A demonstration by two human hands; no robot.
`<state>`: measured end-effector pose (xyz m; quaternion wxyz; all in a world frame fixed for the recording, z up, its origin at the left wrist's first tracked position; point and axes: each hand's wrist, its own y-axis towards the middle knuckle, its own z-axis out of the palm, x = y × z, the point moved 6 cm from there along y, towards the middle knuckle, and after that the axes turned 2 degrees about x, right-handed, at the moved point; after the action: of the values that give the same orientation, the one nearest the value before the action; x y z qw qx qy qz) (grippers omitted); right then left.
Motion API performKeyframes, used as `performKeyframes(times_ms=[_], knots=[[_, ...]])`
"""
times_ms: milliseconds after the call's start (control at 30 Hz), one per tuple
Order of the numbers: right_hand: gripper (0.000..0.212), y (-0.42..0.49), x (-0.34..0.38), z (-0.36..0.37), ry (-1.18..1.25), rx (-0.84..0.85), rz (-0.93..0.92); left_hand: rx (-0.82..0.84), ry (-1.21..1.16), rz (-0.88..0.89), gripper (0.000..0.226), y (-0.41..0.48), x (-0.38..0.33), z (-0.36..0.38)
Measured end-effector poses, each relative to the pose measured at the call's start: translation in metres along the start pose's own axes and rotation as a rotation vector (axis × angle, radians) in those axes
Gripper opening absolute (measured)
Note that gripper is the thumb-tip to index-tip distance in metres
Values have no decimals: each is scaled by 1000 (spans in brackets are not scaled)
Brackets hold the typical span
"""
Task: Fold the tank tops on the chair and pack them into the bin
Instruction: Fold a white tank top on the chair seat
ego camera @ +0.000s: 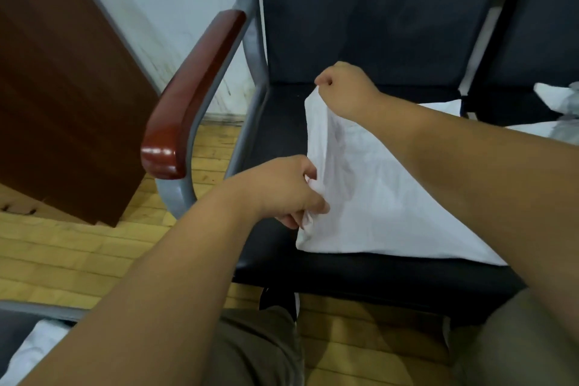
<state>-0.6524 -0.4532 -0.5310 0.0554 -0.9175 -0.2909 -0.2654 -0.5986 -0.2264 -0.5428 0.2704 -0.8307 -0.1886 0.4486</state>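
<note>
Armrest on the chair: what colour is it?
The armrest is a glossy reddish-brown, seen best in the head view.

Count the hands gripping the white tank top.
2: the left hand grips the near corner of the white tank top, the right hand pinches its far corner, over the black chair seat.

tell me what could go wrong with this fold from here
1. Both hands only pinch one edge of the tank top: left hand near, right hand far. A slip may leave the fold crooked.
2. The cloth lies close to the front edge of the chair seat, so a tug toward the body might drag it onto the floor.
</note>
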Motion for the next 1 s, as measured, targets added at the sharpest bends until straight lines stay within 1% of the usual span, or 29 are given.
performKeyframes(times_ms=[100,200,367,533,600,667,767,867,933,1000], knots=[[35,-4,-23,-9,144,-9,60,9,50,25,66,6,-22,19],[31,-4,-47,-13,219,7,127,42,123,30,75,15,-40,39],[31,-12,-82,-16,257,58,216,61,293,14,64,33,-60,69],[34,-14,-108,-13,183,117,231,122,422,-52,56,42,-75,90],[31,-16,-116,-14,131,146,215,158,489,-75,48,43,-78,96],[27,-18,-121,-20,105,156,194,172,562,-74,47,44,-80,99],[30,-17,-126,-36,82,129,200,143,575,-21,60,48,-88,101],[31,-20,-134,-59,41,85,228,110,548,54,66,53,-102,108],[31,-28,-147,-76,29,43,253,118,532,122,66,58,-113,118],[30,-36,-168,-87,21,11,293,149,523,188,59,62,-124,134]])
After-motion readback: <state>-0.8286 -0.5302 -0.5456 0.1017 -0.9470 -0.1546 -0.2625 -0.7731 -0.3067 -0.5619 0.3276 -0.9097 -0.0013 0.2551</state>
